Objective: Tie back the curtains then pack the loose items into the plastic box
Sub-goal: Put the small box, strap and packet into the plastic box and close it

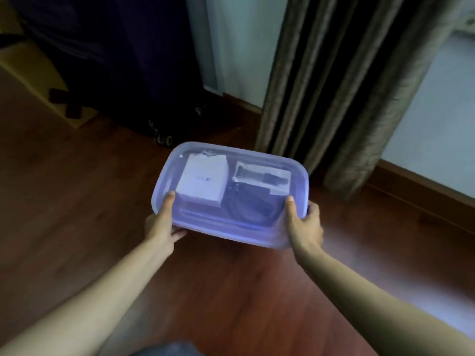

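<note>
Two hands carry the plastic box [232, 231] in mid-air over the wooden floor [77, 201], at the centre of the view. The left grip [160, 223] is clamped on the box's 8 o'clock corner and the right grip [305, 223] on its 4 o'clock corner. Each has its thumb lying on top and its fingers curled underneath.

A translucent lid appears to be on. Through it show a white carton [203, 179] at 10 o'clock inside the box, a bagged dark item [262, 176] at 2 o'clock, and a coiled black cable [249, 205] at 5 o'clock.

The curtain [334, 86] hangs in tight folds at 1 o'clock. Whether a tie holds it I cannot tell, since the frame cuts it off. A dark suitcase [128, 60] stands at 11 o'clock.

The packing looks finished, so the step in hand is probably carrying the filled box to where it will rest. The next move calls for keeping the box level with even pressure on both corners, then lowering it flat before the thumbs let go.
</note>
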A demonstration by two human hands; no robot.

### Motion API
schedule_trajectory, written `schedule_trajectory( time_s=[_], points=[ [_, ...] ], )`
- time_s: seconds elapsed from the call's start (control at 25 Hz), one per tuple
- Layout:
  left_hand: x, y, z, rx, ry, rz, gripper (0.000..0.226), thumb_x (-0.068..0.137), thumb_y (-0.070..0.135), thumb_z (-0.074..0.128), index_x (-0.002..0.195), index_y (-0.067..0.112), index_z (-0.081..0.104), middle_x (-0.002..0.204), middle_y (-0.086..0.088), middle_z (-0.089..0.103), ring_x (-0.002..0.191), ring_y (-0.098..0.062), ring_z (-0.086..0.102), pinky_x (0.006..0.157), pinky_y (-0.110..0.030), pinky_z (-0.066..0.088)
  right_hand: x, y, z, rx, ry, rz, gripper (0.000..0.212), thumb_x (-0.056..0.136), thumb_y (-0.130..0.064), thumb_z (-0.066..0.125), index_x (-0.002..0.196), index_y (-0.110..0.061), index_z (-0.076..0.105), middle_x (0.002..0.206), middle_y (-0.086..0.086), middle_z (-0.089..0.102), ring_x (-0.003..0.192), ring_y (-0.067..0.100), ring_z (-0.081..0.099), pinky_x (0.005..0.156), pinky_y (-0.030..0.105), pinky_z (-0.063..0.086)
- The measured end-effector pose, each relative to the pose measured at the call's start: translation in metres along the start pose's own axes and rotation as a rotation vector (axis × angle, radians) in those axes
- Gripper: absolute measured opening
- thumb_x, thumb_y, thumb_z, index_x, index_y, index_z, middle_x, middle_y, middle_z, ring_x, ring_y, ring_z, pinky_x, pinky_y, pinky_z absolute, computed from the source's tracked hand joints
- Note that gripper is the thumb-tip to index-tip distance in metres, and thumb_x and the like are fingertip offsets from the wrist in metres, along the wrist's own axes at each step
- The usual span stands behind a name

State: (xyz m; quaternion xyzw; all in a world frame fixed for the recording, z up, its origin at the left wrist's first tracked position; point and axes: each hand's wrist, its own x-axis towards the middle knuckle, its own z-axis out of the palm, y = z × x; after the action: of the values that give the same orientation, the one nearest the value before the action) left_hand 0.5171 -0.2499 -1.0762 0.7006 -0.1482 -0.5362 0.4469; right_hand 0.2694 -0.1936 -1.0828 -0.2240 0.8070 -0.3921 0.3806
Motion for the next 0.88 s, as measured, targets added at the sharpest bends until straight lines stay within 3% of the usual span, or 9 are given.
schedule_trajectory(
  time_s=[0.2, 0.28, 0.36, 0.44, 0.56, 0.68, 0.8, 0.88],
  points=[
    [0.031, 0.042, -0.023, -0.105, 0.13, 0.054, 0.033, 0.084, 0.033, 0.069, 0.104, 0.01, 0.056, 0.087, -0.002, 0.064, 0.075, -0.016, 0.065, 0.077, -0.042, 0.054, 0.015, -0.04, 0.06, 0.042, -0.167, -0.007, 0.061, 0.08, -0.057, 0.061, 0.13, -0.025, 0.047, 0.111, -0.002, 0.061, 0.107, 0.026, 0.06, 0.098, 0.045, 0.047],
    [0.049, 0.051, -0.027, -0.141, 0.183, 0.054, 0.037, 0.084, 0.033, 0.068, 0.109, 0.01, 0.055, 0.09, -0.002, 0.062, 0.074, -0.015, 0.063, 0.076, -0.041, 0.054, 0.022, -0.048, 0.08, 0.13, -0.29, 0.002, 0.074, 0.067, -0.061, 0.071, 0.126, -0.021, 0.05, 0.115, 0.0, 0.064, 0.104, 0.023, 0.063, 0.094, 0.046, 0.051],
    [0.067, 0.055, -0.025, -0.159, 0.207, 0.038, 0.044, 0.083, 0.034, 0.068, 0.117, 0.009, 0.053, 0.099, -0.005, 0.06, 0.075, -0.016, 0.062, 0.077, -0.042, 0.054, 0.031, -0.053, 0.1, 0.217, -0.408, 0.104, 0.077, 0.06, -0.06, 0.076, 0.123, -0.025, 0.05, 0.117, -0.001, 0.062, 0.104, 0.023, 0.062, 0.087, 0.049, 0.053],
    [0.084, 0.056, -0.016, -0.158, 0.208, 0.038, 0.049, 0.083, 0.033, 0.068, 0.121, 0.007, 0.052, 0.102, -0.007, 0.059, 0.076, -0.016, 0.061, 0.079, -0.042, 0.054, 0.042, -0.055, 0.115, 0.321, -0.458, 0.285, 0.065, 0.075, -0.042, 0.075, 0.128, -0.028, 0.042, 0.122, 0.001, 0.054, 0.109, 0.029, 0.056, 0.073, 0.047, 0.054],
    [0.108, 0.051, 0.004, -0.122, 0.19, 0.021, 0.054, 0.083, 0.031, 0.069, 0.123, 0.001, 0.05, 0.105, -0.01, 0.056, 0.083, -0.022, 0.061, 0.078, -0.039, 0.053, 0.057, -0.049, 0.131, 0.504, -0.396, 0.446, 0.052, 0.086, -0.025, 0.067, 0.13, -0.017, 0.04, 0.119, 0.008, 0.051, 0.1, 0.029, 0.056, 0.062, 0.036, 0.054],
    [0.132, 0.052, 0.023, -0.077, 0.166, -0.042, 0.058, 0.081, 0.031, 0.07, 0.126, 0.002, 0.048, 0.108, -0.011, 0.053, 0.09, -0.025, 0.057, 0.081, -0.039, 0.054, 0.065, -0.042, 0.14, 0.585, -0.285, 0.507, 0.053, 0.087, -0.024, 0.066, 0.132, -0.009, 0.042, 0.126, 0.013, 0.053, 0.098, 0.026, 0.057, 0.073, 0.033, 0.053],
    [0.148, 0.054, 0.04, -0.081, 0.043, -0.075, 0.053, 0.085, 0.033, 0.065, 0.128, 0.006, 0.049, 0.116, -0.01, 0.056, 0.097, -0.023, 0.057, 0.083, -0.035, 0.051, 0.072, -0.042, 0.148, 0.649, -0.204, 0.498, 0.055, 0.087, -0.025, 0.066, 0.133, -0.008, 0.041, 0.13, 0.015, 0.052, 0.1, 0.028, 0.059, 0.074, 0.032, 0.053],
    [0.152, 0.049, 0.052, -0.108, -0.041, -0.087, 0.043, 0.089, 0.03, 0.062, 0.126, 0.01, 0.052, 0.115, -0.008, 0.061, 0.096, -0.02, 0.06, 0.088, -0.033, 0.051, 0.075, -0.048, 0.154, 0.674, -0.162, 0.51, 0.057, 0.088, -0.026, 0.065, 0.135, -0.009, 0.037, 0.13, 0.013, 0.049, 0.088, 0.026, 0.061, 0.077, 0.032, 0.053]
  ],
)
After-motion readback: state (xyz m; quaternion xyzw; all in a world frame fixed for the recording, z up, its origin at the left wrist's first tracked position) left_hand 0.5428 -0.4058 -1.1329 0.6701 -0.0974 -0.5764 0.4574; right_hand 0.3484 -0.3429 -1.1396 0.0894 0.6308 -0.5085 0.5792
